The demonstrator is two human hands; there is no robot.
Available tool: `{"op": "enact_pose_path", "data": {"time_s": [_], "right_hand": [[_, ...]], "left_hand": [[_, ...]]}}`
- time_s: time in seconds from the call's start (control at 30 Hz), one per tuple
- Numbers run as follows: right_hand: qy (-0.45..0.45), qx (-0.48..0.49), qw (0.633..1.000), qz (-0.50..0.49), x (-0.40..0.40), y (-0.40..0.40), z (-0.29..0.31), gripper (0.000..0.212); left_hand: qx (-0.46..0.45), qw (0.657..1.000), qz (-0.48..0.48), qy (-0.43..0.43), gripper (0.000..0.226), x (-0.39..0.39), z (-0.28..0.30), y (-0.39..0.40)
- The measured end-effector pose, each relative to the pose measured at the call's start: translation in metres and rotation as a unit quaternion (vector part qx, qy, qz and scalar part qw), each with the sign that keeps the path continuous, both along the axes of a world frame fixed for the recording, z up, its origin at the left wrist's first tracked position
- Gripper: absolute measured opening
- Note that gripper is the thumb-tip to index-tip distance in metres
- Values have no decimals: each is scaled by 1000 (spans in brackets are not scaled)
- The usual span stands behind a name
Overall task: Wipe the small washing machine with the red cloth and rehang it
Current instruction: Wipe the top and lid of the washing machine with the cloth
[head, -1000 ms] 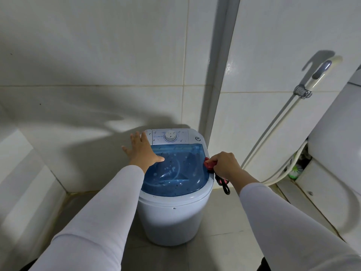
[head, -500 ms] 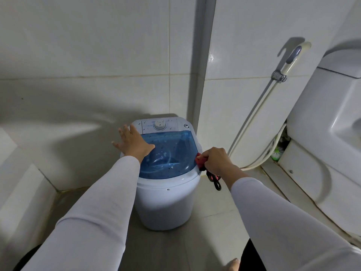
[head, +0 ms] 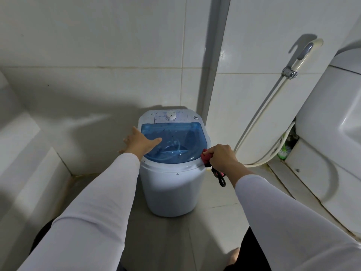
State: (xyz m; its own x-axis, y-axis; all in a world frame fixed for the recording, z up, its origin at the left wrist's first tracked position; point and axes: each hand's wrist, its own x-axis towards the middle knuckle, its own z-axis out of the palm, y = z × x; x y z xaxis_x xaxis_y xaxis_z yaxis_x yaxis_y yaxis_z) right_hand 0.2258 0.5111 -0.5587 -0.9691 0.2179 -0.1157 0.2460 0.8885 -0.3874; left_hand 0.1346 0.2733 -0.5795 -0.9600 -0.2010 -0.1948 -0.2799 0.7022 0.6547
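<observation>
The small white washing machine [head: 172,188] stands on the floor in the corner, with a translucent blue lid [head: 181,139] and a control dial at the back. My left hand [head: 139,142] lies flat with fingers spread on the lid's left edge. My right hand [head: 221,157] is closed around the bunched red cloth [head: 205,156], pressed against the machine's right rim. A dark loop [head: 219,177] of the cloth dangles below that hand.
A white toilet [head: 332,137] stands at the right. A bidet sprayer [head: 304,53] hangs on the wall with its hose [head: 259,118] running down beside the machine. Tiled walls meet behind the machine. A low tiled ledge [head: 25,159] rises at the left.
My right hand with the cloth has slid along the right rim toward the front. My left hand has shifted slightly forward on the lid. The view has drifted.
</observation>
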Motion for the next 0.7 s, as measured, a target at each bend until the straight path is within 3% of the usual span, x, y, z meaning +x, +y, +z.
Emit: {"op": "enact_pose_path", "data": {"time_s": [0.13,0.7], "right_hand": [[0,22,1000,5,4,-6,-3,28],[7,48,997,64,31,-51,-5,24]], "left_hand": [[104,993,-43,-27,119,19,-2,-5],[190,977,-90,14,118,56,-12,-13]]}}
